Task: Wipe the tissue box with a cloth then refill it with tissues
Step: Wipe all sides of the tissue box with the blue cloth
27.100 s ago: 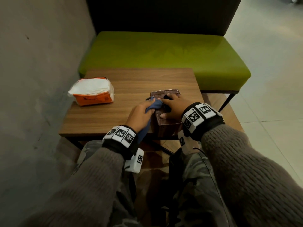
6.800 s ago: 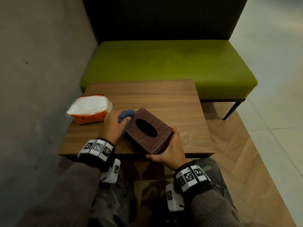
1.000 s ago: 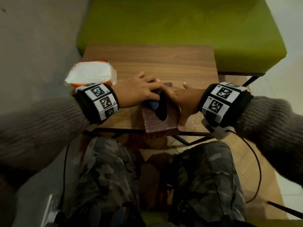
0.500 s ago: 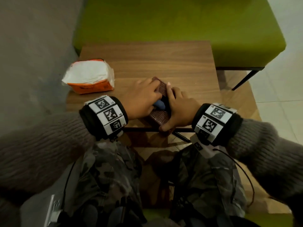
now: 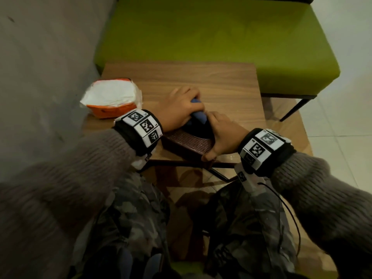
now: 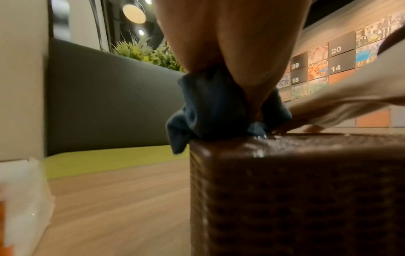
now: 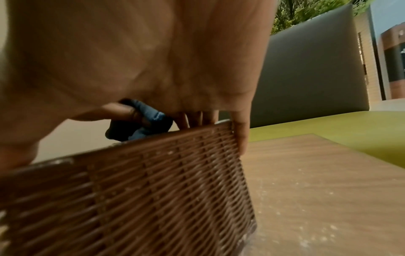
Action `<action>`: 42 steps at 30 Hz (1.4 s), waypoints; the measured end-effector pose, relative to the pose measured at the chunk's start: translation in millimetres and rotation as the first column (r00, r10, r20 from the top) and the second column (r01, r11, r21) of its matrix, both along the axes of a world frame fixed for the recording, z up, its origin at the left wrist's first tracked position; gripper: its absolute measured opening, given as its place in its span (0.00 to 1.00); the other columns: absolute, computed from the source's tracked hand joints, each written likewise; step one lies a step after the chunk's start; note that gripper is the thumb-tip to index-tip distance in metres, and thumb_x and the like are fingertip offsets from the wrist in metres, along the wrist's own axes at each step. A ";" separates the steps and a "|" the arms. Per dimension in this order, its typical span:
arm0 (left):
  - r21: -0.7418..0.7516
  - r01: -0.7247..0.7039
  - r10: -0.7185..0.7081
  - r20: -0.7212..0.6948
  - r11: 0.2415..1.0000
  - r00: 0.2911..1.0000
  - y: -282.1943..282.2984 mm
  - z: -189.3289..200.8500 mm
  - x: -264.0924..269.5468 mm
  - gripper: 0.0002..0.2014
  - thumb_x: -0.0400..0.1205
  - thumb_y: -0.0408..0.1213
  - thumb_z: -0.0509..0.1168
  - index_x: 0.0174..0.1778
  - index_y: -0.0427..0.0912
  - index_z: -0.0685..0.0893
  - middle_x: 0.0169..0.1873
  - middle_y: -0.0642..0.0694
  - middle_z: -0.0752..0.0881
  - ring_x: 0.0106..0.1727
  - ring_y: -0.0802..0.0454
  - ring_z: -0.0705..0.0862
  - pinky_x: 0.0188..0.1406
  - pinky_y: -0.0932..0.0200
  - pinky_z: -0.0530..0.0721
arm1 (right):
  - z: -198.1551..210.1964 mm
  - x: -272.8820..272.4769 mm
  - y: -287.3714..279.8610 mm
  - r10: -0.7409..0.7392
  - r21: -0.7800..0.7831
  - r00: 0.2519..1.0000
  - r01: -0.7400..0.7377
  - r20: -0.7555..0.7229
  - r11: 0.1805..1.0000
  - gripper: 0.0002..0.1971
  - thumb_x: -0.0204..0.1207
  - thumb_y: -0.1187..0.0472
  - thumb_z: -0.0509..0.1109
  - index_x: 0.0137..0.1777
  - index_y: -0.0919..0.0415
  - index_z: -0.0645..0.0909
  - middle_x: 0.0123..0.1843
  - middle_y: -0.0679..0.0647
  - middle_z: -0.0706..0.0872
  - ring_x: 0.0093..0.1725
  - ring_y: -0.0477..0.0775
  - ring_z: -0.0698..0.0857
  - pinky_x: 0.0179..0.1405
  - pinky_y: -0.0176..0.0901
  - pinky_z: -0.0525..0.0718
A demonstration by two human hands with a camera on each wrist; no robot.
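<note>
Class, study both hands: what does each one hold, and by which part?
The left hand grips a bunched blue cloth, pressing it on the brown woven tissue box. The right hand holds that box by its top edge and right side.

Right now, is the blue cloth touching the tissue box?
Touching. The left wrist view shows the blue cloth, gripped by the left hand, pressed onto the tissue box top edge.
</note>
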State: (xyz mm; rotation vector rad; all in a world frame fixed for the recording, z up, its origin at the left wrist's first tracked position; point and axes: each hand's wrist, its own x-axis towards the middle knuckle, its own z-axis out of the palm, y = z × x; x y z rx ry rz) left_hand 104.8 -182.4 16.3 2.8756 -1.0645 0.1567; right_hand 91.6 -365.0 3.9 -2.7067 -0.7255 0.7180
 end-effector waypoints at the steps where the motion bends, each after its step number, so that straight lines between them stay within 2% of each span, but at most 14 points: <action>1: -0.023 -0.066 0.064 -0.053 0.998 0.997 5.6 1.2 0.3 0.14 0.72 0.35 0.65 0.54 0.43 0.84 0.54 0.36 0.80 0.55 0.37 0.74 0.45 0.45 0.74 | -0.4 -2.7 -0.4 -0.005 0.001 1.000 0.005 0.004 1.000 0.73 0.40 0.28 0.75 0.84 0.59 0.46 0.79 0.57 0.61 0.75 0.60 0.65 0.71 0.63 0.71; 4: -0.105 -0.322 0.293 -0.228 0.941 0.929 32.8 2.9 -5.7 0.14 0.75 0.34 0.67 0.57 0.40 0.83 0.54 0.35 0.79 0.57 0.36 0.76 0.50 0.47 0.72 | -3.6 -11.0 -2.4 -0.050 0.027 0.999 0.050 -0.007 0.998 0.68 0.53 0.39 0.83 0.85 0.59 0.41 0.79 0.59 0.60 0.76 0.61 0.62 0.73 0.59 0.70; 6: -0.222 -0.563 0.441 -0.423 0.796 0.791 55.3 -3.0 -16.7 0.09 0.77 0.34 0.67 0.51 0.35 0.83 0.43 0.37 0.82 0.47 0.40 0.81 0.40 0.55 0.72 | -7.9 -17.3 -3.3 -0.140 0.086 0.990 0.140 -0.011 0.986 0.67 0.56 0.41 0.83 0.85 0.58 0.41 0.77 0.60 0.61 0.75 0.61 0.61 0.74 0.57 0.69; 8: -0.337 -0.828 0.483 -0.688 0.449 0.542 75.1 -15.9 -36.3 0.08 0.80 0.35 0.65 0.46 0.33 0.83 0.34 0.41 0.81 0.39 0.48 0.79 0.31 0.59 0.73 | -14.0 -26.4 -3.0 -0.239 0.155 0.971 0.236 -0.002 0.959 0.66 0.56 0.41 0.83 0.85 0.58 0.41 0.75 0.61 0.61 0.75 0.62 0.61 0.75 0.57 0.68; 10: -0.418 -0.907 0.278 -0.879 -0.058 0.388 85.4 -22.6 -59.4 0.08 0.83 0.36 0.60 0.42 0.39 0.82 0.35 0.44 0.82 0.37 0.52 0.83 0.25 0.66 0.78 | -18.0 -33.1 -2.2 -0.338 0.213 0.941 0.333 -0.014 0.918 0.65 0.57 0.41 0.83 0.84 0.58 0.42 0.74 0.62 0.61 0.75 0.63 0.60 0.76 0.56 0.66; 12: -0.424 -0.853 0.069 -0.903 -0.305 0.424 91.1 -25.8 -77.8 0.10 0.86 0.40 0.55 0.48 0.43 0.81 0.43 0.45 0.85 0.38 0.56 0.86 0.26 0.68 0.81 | -19.1 -38.6 0.3 -0.443 0.268 0.895 0.439 -0.048 0.858 0.64 0.57 0.41 0.83 0.84 0.58 0.45 0.74 0.63 0.61 0.76 0.64 0.60 0.77 0.57 0.65; 17: -0.390 -0.747 0.121 -0.913 -0.539 0.390 79.5 -49.4 -96.1 0.20 0.80 0.45 0.62 0.66 0.41 0.77 0.62 0.41 0.83 0.55 0.48 0.84 0.47 0.55 0.82 | -18.1 -61.9 10.9 -0.675 0.450 0.692 0.703 -0.254 0.551 0.67 0.38 0.26 0.73 0.81 0.53 0.59 0.73 0.60 0.68 0.74 0.63 0.67 0.74 0.61 0.71; 21: -0.516 -0.736 0.200 -0.854 -0.438 0.480 19.8 -27.6 -95.8 0.18 0.83 0.41 0.61 0.68 0.42 0.70 0.58 0.44 0.79 0.51 0.52 0.81 0.45 0.58 0.79 | -19.6 -93.3 22.4 -0.688 0.560 0.666 0.700 -0.290 0.442 0.65 0.52 0.39 0.84 0.84 0.56 0.49 0.79 0.59 0.60 0.79 0.60 0.61 0.79 0.53 0.63; 23: -0.645 -0.731 0.258 -0.762 -0.223 0.594 -9.8 -5.7 -97.5 0.14 0.82 0.42 0.64 0.60 0.44 0.70 0.54 0.45 0.78 0.54 0.49 0.80 0.49 0.56 0.76 | -23.1 -107.1 26.9 -0.689 0.595 0.683 0.667 -0.245 0.449 0.63 0.58 0.47 0.85 0.85 0.56 0.45 0.80 0.60 0.56 0.80 0.59 0.56 0.78 0.50 0.59; 26: -0.726 -0.654 0.284 -0.594 0.212 0.752 -28.7 3.5 -112.8 0.15 0.75 0.48 0.69 0.47 0.43 0.72 0.46 0.46 0.77 0.50 0.50 0.79 0.44 0.60 0.75 | -20.5 -113.6 25.2 -0.739 0.666 0.627 0.664 -0.248 0.340 0.66 0.51 0.39 0.82 0.85 0.56 0.45 0.81 0.60 0.57 0.81 0.59 0.55 0.81 0.52 0.56; 28: -0.725 -0.588 0.273 -0.521 0.357 0.808 -35.2 -3.4 -132.8 0.15 0.74 0.49 0.70 0.41 0.45 0.73 0.42 0.51 0.73 0.47 0.55 0.76 0.41 0.68 0.70 | -14.3 -113.8 19.5 -0.767 0.713 0.582 0.656 -0.269 0.247 0.68 0.45 0.33 0.74 0.85 0.54 0.46 0.81 0.59 0.58 0.82 0.60 0.55 0.81 0.60 0.59; 31: -0.740 -0.628 0.376 -0.526 0.239 0.763 -40.9 -4.0 -146.0 0.18 0.74 0.50 0.71 0.38 0.43 0.70 0.41 0.49 0.68 0.44 0.53 0.73 0.39 0.67 0.65 | -8.6 -121.4 16.5 -0.738 0.767 0.656 0.551 -0.154 0.330 0.68 0.46 0.32 0.72 0.85 0.54 0.43 0.75 0.51 0.60 0.76 0.48 0.58 0.75 0.48 0.63; 36: -0.809 -0.576 0.479 -0.462 0.117 0.746 -36.7 29.4 -131.1 0.29 0.66 0.60 0.71 0.44 0.42 0.66 0.47 0.45 0.70 0.53 0.46 0.72 0.50 0.60 0.69 | -11.5 -138.6 28.6 -0.727 0.817 0.686 0.443 -0.044 0.369 0.65 0.50 0.35 0.75 0.83 0.52 0.40 0.79 0.57 0.57 0.79 0.52 0.56 0.80 0.56 0.60; 42: -0.784 -0.609 0.264 -0.566 0.119 0.781 -20.0 46.2 -131.9 0.49 0.66 0.39 0.80 0.74 0.45 0.52 0.64 0.54 0.58 0.66 0.62 0.63 0.63 0.59 0.66 | -19.3 -150.0 27.4 -0.683 0.841 0.730 0.384 -0.023 0.382 0.68 0.51 0.34 0.79 0.83 0.50 0.36 0.81 0.45 0.48 0.79 0.34 0.46 0.80 0.40 0.53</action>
